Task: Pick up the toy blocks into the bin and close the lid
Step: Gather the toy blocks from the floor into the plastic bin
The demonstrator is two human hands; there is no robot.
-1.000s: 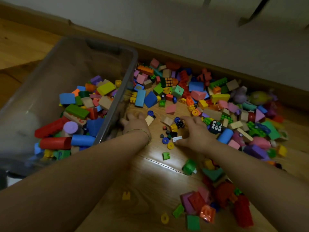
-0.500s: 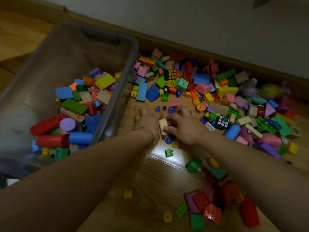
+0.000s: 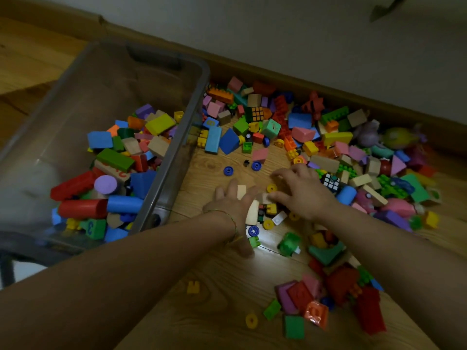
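A second ago the left hand (image 3: 231, 202) lay by the wall of the bin (image 3: 164, 183) and the right hand (image 3: 304, 195) sat further right, the two apart. Now they have closed together at centre frame, raking small blocks (image 3: 252, 213) into a clump between them. The left lies palm down, fingers spread and nearly straight over beige pieces, gripping nothing. The right is clawed with its fingertips on the clump; I cannot tell whether it pinches one. A two-handed scoop into the bin, upper left, looks like the next step.

Counted: one bin, partly filled; two puzzle cubes (image 3: 331, 181); three blue rings (image 3: 228, 171) on bare floor (image 3: 222, 274). The loose blocks are too many to count, and most lie at right. No lid shows.
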